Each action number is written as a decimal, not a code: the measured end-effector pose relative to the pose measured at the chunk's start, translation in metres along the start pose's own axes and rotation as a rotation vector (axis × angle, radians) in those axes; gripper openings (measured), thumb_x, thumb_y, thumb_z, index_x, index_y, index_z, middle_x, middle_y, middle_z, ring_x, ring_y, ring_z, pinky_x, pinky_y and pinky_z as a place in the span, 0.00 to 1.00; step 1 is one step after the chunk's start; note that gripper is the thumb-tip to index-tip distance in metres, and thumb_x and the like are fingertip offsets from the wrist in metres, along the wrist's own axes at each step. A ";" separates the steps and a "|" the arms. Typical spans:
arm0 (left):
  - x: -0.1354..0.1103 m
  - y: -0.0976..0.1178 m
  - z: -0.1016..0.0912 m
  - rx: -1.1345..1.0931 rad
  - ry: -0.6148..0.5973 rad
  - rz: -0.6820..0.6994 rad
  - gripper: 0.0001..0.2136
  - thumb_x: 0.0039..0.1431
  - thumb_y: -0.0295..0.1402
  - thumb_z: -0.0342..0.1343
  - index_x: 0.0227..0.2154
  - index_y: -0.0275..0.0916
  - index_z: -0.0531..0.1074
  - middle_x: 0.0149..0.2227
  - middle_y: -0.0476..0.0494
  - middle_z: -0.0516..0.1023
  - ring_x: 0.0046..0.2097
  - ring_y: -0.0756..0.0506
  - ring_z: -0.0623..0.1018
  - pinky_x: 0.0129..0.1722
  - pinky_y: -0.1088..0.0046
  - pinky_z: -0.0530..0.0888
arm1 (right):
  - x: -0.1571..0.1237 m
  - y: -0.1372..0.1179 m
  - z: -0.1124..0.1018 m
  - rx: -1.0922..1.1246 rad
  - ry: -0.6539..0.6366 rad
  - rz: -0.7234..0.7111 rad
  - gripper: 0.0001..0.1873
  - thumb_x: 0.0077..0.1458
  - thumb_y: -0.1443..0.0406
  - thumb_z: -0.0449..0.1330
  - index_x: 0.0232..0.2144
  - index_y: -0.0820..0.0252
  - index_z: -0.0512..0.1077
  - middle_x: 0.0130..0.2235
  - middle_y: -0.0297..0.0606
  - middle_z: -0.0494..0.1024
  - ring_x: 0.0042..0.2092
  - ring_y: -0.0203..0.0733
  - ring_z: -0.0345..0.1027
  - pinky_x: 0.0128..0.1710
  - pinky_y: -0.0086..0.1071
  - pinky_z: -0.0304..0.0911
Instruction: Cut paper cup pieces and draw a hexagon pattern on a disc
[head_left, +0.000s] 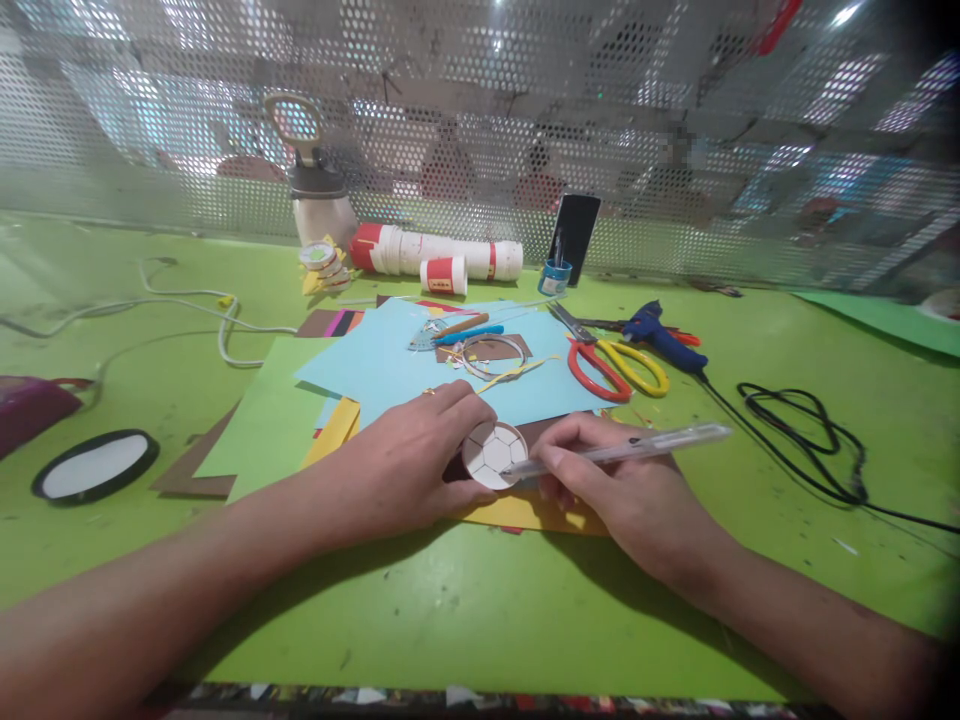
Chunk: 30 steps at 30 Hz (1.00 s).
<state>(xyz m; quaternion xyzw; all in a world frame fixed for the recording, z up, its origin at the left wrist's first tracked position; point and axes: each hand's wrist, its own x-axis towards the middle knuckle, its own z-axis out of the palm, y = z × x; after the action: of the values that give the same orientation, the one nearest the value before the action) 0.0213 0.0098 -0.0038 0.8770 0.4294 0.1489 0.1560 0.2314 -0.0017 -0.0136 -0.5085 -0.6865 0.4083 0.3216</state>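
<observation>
My left hand (439, 450) is closed on the edge of a small white paper disc (491, 452), marked with dark lines like a football's panels. In my right hand (607, 475) a clear-barrelled pen (652, 441) is pinched, its tip at the disc's lower right. Under both hands lie sheets of coloured paper, among them a yellow sheet (547, 515) and a light blue sheet (367, 350). Just beyond my fingers a thin ring (495, 357) rests on a brown scrap, beside a blue craft knife (469, 335) and paper bits.
Scissors (615, 370) with red and yellow handles lie right of the papers, near a blue glue gun (664, 338) with a coiled black cord (817, 430). A red-and-white tube (442, 252), a bottle (319, 205) and a phone (576, 235) stand or lie before a perforated screen (465, 120).
</observation>
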 end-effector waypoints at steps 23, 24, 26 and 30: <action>0.000 -0.001 0.001 -0.008 0.004 0.007 0.11 0.58 0.39 0.56 0.40 0.39 0.67 0.40 0.44 0.69 0.39 0.43 0.69 0.35 0.67 0.67 | 0.001 0.000 0.000 0.015 0.001 0.003 0.10 0.58 0.63 0.56 0.26 0.58 0.70 0.24 0.32 0.72 0.26 0.35 0.62 0.27 0.30 0.59; 0.000 -0.002 0.001 -0.008 0.004 0.007 0.11 0.58 0.39 0.56 0.40 0.39 0.67 0.39 0.44 0.69 0.39 0.43 0.69 0.35 0.67 0.67 | 0.001 0.000 0.000 0.009 0.004 0.002 0.10 0.58 0.63 0.56 0.26 0.58 0.70 0.24 0.32 0.72 0.26 0.35 0.62 0.27 0.30 0.59; 0.000 -0.002 0.001 -0.007 0.001 0.009 0.11 0.58 0.39 0.56 0.41 0.39 0.67 0.40 0.44 0.69 0.39 0.43 0.69 0.35 0.67 0.67 | 0.001 0.000 0.000 0.002 0.005 0.004 0.10 0.58 0.63 0.56 0.25 0.58 0.70 0.24 0.31 0.72 0.26 0.34 0.62 0.27 0.30 0.59; 0.000 -0.001 0.001 0.000 0.004 0.012 0.12 0.57 0.37 0.56 0.41 0.38 0.66 0.41 0.43 0.69 0.40 0.43 0.69 0.36 0.67 0.67 | -0.001 -0.001 0.000 -0.001 -0.006 0.008 0.10 0.57 0.64 0.56 0.24 0.58 0.70 0.22 0.31 0.72 0.25 0.34 0.62 0.26 0.29 0.59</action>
<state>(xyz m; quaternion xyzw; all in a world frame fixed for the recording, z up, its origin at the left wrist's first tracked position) 0.0209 0.0103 -0.0056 0.8792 0.4246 0.1515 0.1543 0.2319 -0.0026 -0.0130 -0.5101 -0.6856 0.4108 0.3176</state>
